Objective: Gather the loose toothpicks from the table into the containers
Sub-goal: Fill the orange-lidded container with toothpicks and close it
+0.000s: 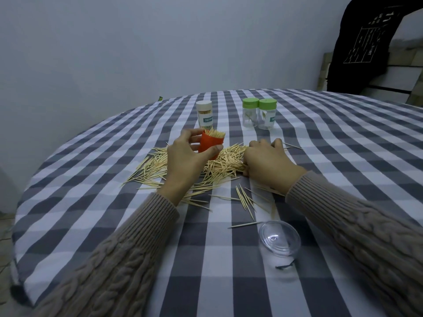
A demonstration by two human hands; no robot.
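Clear plastic lid (279, 238) lies nearest at 5 o'clock on the checked tabletop (96, 202). Loose toothpicks (225, 164) sprawl mid-table; the right hand (266, 162) presses curled fingers into them. The left hand (188, 154) grips an orange container (211, 144), bristling full. At 12 o'clock, a white-capped jar (204, 114) reads "TOOTHP…"; two green-lidded jars (259, 113) stand beside it.

Round counter (91, 225) covered by a grey-and-white checked cloth. Loose toothpicks (225, 163) lie in a heap at its middle, with thinner scatter toward the left edge and the near side. Toward the far edge stand a white-lidded toothpick jar (204, 113) and, well to its right, two green-lidded clear jars (259, 113) touching each other. A clear round lid (279, 238) lies near the near edge beside a dark thread scrap (285, 266).
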